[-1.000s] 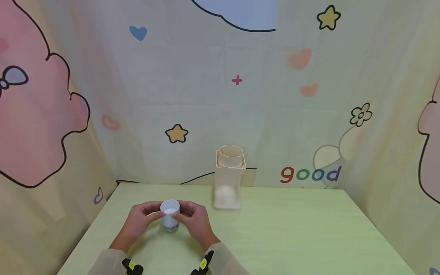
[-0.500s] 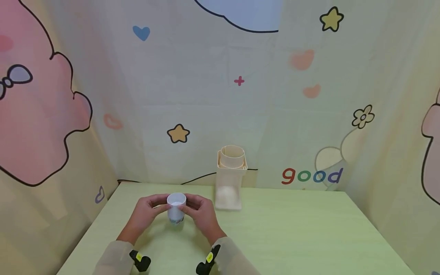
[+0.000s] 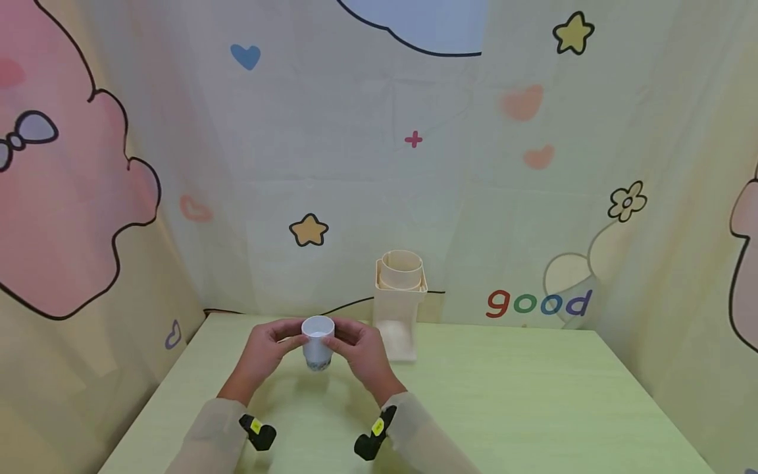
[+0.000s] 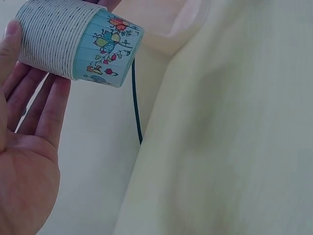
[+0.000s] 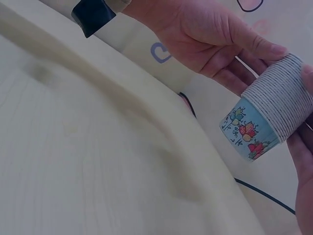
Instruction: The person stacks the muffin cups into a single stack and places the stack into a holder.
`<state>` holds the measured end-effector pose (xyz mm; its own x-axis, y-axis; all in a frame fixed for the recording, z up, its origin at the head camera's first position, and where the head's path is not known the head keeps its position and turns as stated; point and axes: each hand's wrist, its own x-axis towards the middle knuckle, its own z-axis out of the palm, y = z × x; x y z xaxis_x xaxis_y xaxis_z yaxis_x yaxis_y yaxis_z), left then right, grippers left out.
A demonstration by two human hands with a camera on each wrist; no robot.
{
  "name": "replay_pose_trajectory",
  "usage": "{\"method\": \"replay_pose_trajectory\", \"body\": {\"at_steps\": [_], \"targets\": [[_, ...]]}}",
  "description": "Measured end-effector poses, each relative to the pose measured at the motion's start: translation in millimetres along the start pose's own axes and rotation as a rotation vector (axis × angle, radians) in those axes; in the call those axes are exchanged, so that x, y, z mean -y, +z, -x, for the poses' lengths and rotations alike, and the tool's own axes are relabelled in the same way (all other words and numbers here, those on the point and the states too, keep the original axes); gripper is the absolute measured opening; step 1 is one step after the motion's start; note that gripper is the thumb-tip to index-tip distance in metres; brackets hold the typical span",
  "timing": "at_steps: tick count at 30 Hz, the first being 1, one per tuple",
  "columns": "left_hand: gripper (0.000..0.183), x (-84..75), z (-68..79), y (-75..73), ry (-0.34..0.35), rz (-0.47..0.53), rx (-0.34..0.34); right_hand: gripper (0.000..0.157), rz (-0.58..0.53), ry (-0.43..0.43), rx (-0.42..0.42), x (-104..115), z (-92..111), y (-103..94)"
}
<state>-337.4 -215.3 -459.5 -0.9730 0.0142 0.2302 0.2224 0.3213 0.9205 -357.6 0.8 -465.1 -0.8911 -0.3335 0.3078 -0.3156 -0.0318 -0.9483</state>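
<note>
Both hands hold one paper cup point(image 3: 318, 342) above the green table point(image 3: 503, 408), just left of the cream cup holder point(image 3: 401, 309). My left hand point(image 3: 277, 342) grips its left side and my right hand point(image 3: 351, 345) its right side. The cup stays upright with its white inside showing. In the left wrist view the cup point(image 4: 73, 44) has a ribbed white band and a blue flowered bottom, with my left hand point(image 4: 29, 103) curled round it. The right wrist view shows the cup point(image 5: 269, 117) between the left hand point(image 5: 215, 39) and my right hand point(image 5: 304, 161).
The cream holder has a round tube on top point(image 3: 402, 268) and stands at the table's back edge against a cartoon-printed cloth wall point(image 3: 414, 164). A thin black cord point(image 3: 349, 304) runs along that edge. Cloth walls close in both sides.
Both hands have carried the cup away from me and a little to the right, closer to the cream holder. The grip on the cup is unchanged.
</note>
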Motion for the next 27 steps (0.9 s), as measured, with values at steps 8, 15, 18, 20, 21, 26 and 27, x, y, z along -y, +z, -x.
{"method": "replay_pose_trajectory", "body": {"at_steps": [8, 15, 18, 20, 21, 26, 27], "targets": [[0.043, -13.4, -9.0, 8.8, 0.007, 0.03, 0.004, 0.045, 0.029, 0.004, -0.003, 13, -5, -14.7], [0.043, -26.0, -16.4, 14.3, -0.006, 0.038, -0.004, 0.047, 0.071, -0.002, 0.007, 25, -9, -26.8], [0.045, -31.5, -20.4, 16.0, -0.007, 0.043, 0.002, 0.045, 0.065, -0.014, -0.009, 30, -12, -31.2], [0.046, -35.2, -22.9, 17.1, -0.004, 0.054, 0.005, 0.045, 0.065, -0.023, -0.021, 33, -13, -33.7], [0.046, -37.1, -24.0, 17.5, -0.004, 0.061, 0.005, 0.045, 0.065, -0.025, -0.026, 35, -14, -34.7], [0.045, -46.4, -29.0, 20.6, 0.004, 0.108, -0.016, 0.046, 0.073, -0.032, -0.042, 41, -18, -39.8], [0.044, -47.9, -29.9, 21.4, 0.003, 0.121, -0.021, 0.045, 0.076, -0.035, -0.046, 42, -19, -40.8]]}}
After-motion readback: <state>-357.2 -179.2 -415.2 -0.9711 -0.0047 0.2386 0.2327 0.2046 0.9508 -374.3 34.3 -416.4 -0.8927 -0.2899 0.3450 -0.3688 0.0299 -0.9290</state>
